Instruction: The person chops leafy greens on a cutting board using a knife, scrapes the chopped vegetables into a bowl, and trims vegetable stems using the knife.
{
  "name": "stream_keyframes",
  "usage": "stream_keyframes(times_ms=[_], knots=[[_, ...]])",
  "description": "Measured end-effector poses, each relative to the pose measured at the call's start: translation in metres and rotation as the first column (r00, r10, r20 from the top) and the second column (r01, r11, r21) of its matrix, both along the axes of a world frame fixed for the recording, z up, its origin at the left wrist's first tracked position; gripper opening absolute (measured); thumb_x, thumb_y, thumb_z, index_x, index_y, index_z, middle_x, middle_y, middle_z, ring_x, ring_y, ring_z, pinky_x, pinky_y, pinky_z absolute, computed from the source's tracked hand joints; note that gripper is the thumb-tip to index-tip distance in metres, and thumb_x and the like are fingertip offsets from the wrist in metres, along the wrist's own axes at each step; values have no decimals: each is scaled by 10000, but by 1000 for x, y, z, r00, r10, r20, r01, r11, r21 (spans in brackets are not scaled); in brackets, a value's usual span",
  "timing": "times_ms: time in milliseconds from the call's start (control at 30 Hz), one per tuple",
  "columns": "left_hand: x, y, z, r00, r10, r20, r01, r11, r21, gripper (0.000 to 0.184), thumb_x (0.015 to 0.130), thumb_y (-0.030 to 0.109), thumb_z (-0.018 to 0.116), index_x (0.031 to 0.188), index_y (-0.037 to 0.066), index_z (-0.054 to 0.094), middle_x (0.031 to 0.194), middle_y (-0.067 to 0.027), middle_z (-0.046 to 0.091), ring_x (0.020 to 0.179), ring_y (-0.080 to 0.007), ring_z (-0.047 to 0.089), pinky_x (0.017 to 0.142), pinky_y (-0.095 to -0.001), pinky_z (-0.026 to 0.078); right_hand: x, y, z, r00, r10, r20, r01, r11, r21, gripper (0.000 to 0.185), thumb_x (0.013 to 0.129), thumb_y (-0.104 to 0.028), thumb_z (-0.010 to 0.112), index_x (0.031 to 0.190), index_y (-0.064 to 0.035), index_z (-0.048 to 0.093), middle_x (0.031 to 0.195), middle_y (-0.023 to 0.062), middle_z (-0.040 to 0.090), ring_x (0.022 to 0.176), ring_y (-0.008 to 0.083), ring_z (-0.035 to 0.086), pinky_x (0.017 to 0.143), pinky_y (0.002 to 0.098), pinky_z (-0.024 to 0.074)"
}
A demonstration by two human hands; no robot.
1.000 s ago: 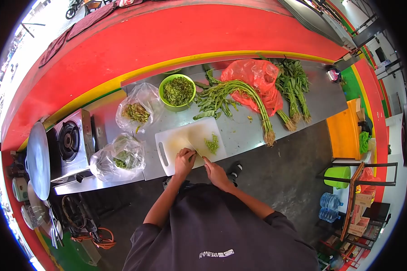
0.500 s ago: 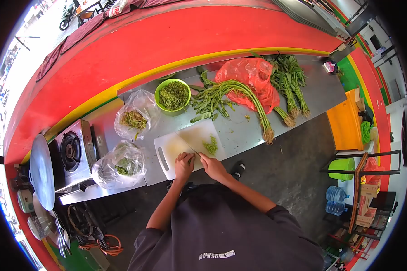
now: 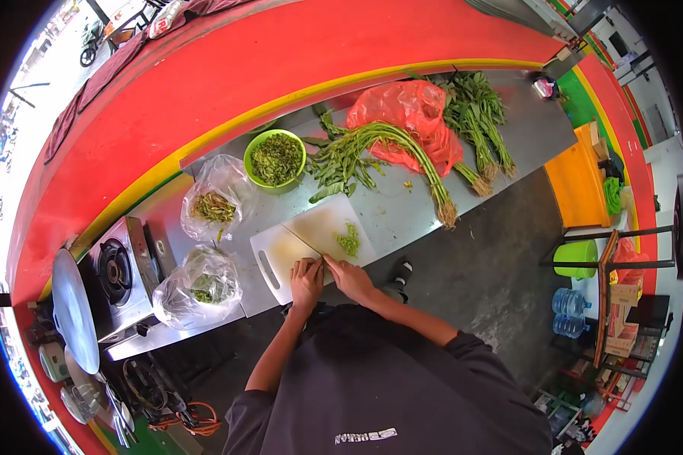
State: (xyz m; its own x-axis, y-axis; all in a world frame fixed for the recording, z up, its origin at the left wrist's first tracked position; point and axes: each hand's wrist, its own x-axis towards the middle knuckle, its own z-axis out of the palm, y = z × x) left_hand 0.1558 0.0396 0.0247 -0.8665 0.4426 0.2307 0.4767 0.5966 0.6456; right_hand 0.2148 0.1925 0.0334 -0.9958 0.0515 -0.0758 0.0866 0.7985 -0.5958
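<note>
Knife [image 3: 303,242], pointed far left, gripped by right hand [image 3: 348,278]; left hand [image 3: 306,280] set near-left beside it, fingers bunched; anything pinched cannot be told.

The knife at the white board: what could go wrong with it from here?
The left hand is close beside the knife, so a slip might cut its fingers. The chopped greens lie loose near the right edge of the board, so a careless push could send some off it.

Chopped greens [image 3: 348,241] on the cutting board [image 3: 278,248], bowl [image 3: 275,187] behind it, stove [image 3: 117,273] to its left
</note>
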Motion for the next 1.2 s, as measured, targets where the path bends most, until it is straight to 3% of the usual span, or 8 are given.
stream_keyframes(times_ms=[33, 133, 300, 500, 800, 933, 1000, 1200], knots=[[2, -1, 0, 999, 4, -33, -5, 1000, -24, 228, 839, 73, 725, 1066, 71, 743, 941, -72, 630, 915, -279, 607, 799, -418, 467, -5, -2, -5, 996, -7, -94, 4, 1000, -29, 413, 1024, -256, 521, 1423, -151, 506, 780, 209, 654, 664, 403, 662, 569, 488, 531], [2, 0, -2, 999, 32, -9, -32, 999, 12, 216, 838, 82, 733, 1053, 74, 751, 944, -63, 638, 912, -271, 603, 794, -405, 462, -14, 0, -2, 997, 5, -78, -11, 997, -71, 407, 1025, -254, 518, 1414, -134, 514, 794, 212, 664, 687, 409, 666, 593, 489, 534], [0, -1, -6, 999, 51, 12, -52, 996, 74, 202, 825, 75, 745, 1027, 70, 761, 937, -72, 661, 898, -276, 614, 796, -405, 474, -6, 8, 12, 1000, -3, 16, 5, 988, -152, 377, 1026, -254, 508, 1364, -92, 549, 856, 263, 689, 765, 442, 672, 658, 535, 531], [-2, 0, -3, 999, 45, 6, -45, 994, 95, 186, 821, 53, 738, 1006, 57, 758, 927, -87, 673, 894, -294, 625, 803, -413, 485, 20, 16, 21, 990, -18, 142, 41, 986, -159, 388, 1037, -250, 486, 1392, -105, 533, 908, 239, 700, 797, 440, 672, 703, 534, 528], [-5, -3, -4, 999, -5, 33, 3, 999, 35, 187, 846, 81, 715, 1029, 75, 752, 961, -53, 672, 920, -268, 617, 799, -407, 466, 4, -1, 1, 999, -25, 36, 26, 999, -20, 400, 1028, -241, 517, 1412, -132, 531, 848, 222, 687, 778, 409, 682, 652, 498, 542], [-5, -2, -4, 999, 1, 46, -4, 998, 58, 168, 846, 95, 717, 1010, 77, 745, 951, -48, 670, 912, -260, 620, 788, -403, 467, -9, -2, -1, 999, -47, -13, 46, 995, -92, 389, 1028, -267, 504, 1393, -139, 538, 804, 215, 680, 715, 414, 677, 615, 507, 541], [-5, -2, -5, 1000, -16, 5, 16, 1000, 23, 164, 843, 102, 722, 1005, 81, 742, 949, -45, 671, 905, -257, 623, 785, -402, 467, -12, 3, 7, 997, -15, 78, 27, 987, -159, 381, 1028, -269, 499, 1379, -130, 546, 852, 231, 697, 764, 426, 682, 637, 516, 540], [-2, -1, -9, 997, 3, -75, -5, 1000, -24, 176, 829, 131, 745, 1000, 91, 734, 940, -42, 673, 882, -249, 633, 781, -399, 469, 10, 13, 43, 984, -34, 176, 60, 987, -146, 375, 1029, -256, 497, 1359, -85, 547, 865, 250, 694, 790, 444, 669, 683, 539, 524]])
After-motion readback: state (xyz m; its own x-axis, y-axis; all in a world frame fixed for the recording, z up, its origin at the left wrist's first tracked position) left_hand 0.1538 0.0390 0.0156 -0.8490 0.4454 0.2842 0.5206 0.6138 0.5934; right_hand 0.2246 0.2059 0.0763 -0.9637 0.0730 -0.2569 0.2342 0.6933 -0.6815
